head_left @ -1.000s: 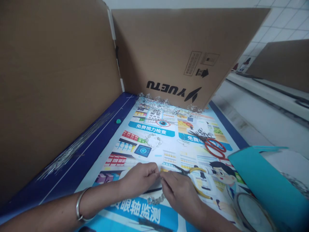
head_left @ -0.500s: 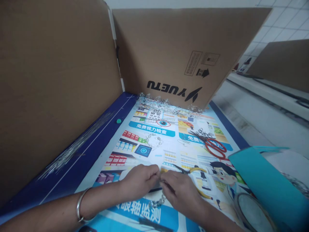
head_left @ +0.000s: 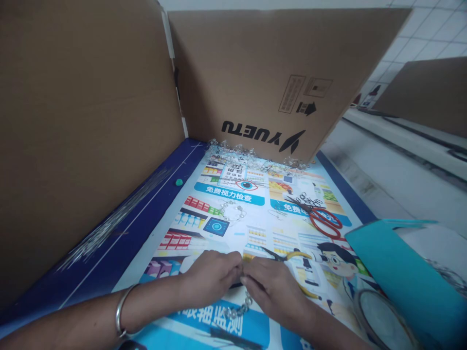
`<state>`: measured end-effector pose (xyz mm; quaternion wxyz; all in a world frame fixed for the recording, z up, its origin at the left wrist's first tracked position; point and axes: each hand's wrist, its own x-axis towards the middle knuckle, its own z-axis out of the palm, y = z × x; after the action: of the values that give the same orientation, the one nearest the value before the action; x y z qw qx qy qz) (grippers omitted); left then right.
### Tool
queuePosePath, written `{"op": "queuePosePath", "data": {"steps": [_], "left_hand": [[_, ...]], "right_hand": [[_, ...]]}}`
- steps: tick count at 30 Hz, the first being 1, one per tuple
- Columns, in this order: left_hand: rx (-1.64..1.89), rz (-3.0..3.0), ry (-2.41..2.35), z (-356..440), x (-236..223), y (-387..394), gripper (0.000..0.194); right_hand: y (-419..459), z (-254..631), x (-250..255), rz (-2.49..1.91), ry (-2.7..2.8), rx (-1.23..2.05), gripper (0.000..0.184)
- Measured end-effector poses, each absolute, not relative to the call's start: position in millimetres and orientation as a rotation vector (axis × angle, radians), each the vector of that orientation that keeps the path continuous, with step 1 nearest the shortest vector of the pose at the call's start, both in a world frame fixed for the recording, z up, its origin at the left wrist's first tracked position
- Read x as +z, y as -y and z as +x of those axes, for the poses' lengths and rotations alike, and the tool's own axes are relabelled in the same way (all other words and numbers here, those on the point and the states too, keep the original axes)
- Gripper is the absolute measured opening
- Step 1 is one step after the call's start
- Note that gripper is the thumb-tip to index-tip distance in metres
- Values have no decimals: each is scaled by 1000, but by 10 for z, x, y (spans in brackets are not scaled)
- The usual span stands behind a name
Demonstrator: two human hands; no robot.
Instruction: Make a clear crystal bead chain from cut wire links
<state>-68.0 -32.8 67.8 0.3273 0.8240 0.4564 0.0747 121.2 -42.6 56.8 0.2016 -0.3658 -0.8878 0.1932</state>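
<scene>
My left hand [head_left: 215,274] and my right hand [head_left: 273,287] meet fingertip to fingertip above the printed sheet, both closed in a pinch. From between them, by the right fingers, hangs a short strand of clear beads [head_left: 241,309] that curves down to the left. What the left fingertips grip is too small and hidden to make out. Just beyond my right hand lie pliers [head_left: 296,254] with yellow handles, partly covered by that hand. Farther off, a loop of clear beads [head_left: 233,210] rests on the sheet.
Red-handled scissors [head_left: 324,222] lie to the right by small black rings [head_left: 310,200]. A teal box [head_left: 404,277] and a roll of tape [head_left: 383,321] stand at right. Wires [head_left: 116,218] lie along the left cardboard wall [head_left: 83,121]. Clear beadwork [head_left: 251,158] lines the back cardboard [head_left: 262,73].
The bead strand has swung slightly and hangs a little differently. My hands stay pinched together, with only a small shift of the fingers.
</scene>
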Motion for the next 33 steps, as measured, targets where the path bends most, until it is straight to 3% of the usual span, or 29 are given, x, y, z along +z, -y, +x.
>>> {"op": "queuePosePath", "data": {"steps": [25, 29, 33], "left_hand": [[220, 2413, -971, -739, 636, 301, 27], [161, 2516, -935, -730, 654, 309, 21], [272, 2374, -1003, -711, 670, 315, 28]], "right_hand": [[458, 1228, 537, -960, 2387, 616, 21], [466, 1215, 550, -1043, 2384, 666, 23], [459, 1214, 563, -1215, 2333, 792, 17]]}}
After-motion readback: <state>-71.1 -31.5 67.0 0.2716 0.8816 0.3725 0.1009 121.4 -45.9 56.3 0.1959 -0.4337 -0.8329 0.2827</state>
